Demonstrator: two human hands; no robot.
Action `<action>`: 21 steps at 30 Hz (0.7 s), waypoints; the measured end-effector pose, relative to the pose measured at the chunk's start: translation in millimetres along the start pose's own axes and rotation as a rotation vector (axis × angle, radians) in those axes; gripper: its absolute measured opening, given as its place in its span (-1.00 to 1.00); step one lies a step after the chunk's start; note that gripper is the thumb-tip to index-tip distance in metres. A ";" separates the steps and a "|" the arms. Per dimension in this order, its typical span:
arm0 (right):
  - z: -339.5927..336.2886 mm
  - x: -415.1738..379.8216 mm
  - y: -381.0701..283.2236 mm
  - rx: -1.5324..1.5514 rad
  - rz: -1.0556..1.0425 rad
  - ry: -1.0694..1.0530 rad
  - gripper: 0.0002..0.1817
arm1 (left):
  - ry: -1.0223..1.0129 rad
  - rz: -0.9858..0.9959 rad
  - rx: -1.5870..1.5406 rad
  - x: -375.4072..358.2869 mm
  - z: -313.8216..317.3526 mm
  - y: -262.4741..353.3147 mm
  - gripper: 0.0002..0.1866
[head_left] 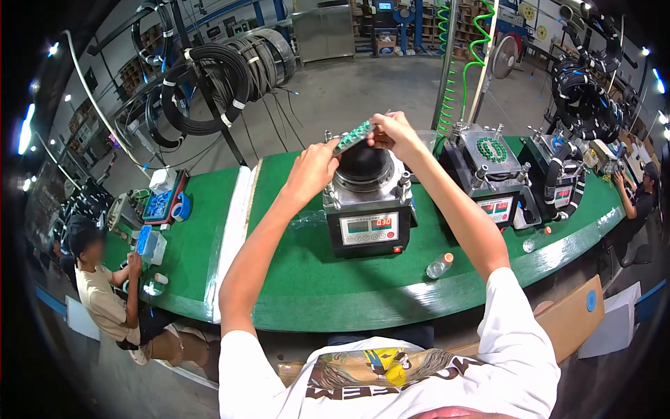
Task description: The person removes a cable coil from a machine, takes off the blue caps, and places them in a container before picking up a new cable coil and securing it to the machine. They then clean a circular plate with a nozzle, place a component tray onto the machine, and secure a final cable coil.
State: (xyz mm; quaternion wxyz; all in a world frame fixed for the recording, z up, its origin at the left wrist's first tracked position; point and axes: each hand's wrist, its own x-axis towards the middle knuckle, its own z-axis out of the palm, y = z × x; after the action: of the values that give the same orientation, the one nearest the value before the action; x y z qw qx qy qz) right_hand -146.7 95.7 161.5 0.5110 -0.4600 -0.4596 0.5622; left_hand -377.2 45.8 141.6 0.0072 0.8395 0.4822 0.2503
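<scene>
Both my hands hold a thin plate with green pieces, tilted above the black dome of the machine in front of me. My left hand grips its near left end. At the upper right end, my right hand has its fingers closed on it. Below the dome, the machine's front panel shows lit red digits. To the right, a second machine carries a ring of green pieces on its metal top.
Two small bottles with orange caps lie on the green table. A third machine stands farther right. A co-worker sits at the left beside blue trays; another is at the far right.
</scene>
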 end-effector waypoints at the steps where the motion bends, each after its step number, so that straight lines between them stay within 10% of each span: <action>1: 5.3 5.9 1.3 0.021 -0.014 -0.026 -0.82 | -0.027 -0.037 -0.011 1.6 -6.6 7.6 -0.51; 7: -6.4 6.2 7.9 0.043 -0.146 -0.147 -0.37 | 0.121 -0.074 -0.154 4.3 22.5 -35.1 -0.63; 16: -165.3 4.4 8.5 -0.259 -0.368 0.282 -0.59 | 0.132 -0.503 -0.554 8.0 57.5 -90.2 -0.72; 18: -243.6 17.1 4.8 -0.455 -0.448 0.529 -0.61 | 0.723 -0.413 -0.480 8.0 78.6 -59.9 -0.69; 21: -297.8 28.5 -2.3 -0.620 -0.405 0.605 -0.61 | 0.827 -0.459 -0.805 9.6 77.5 -13.3 -0.70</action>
State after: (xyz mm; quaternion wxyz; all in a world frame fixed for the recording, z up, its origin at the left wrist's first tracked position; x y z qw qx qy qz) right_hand 146.0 138.1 116.5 0.5598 -0.6348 -0.5168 0.1284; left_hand -350.9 78.5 74.4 0.1892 0.4794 0.4810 0.7092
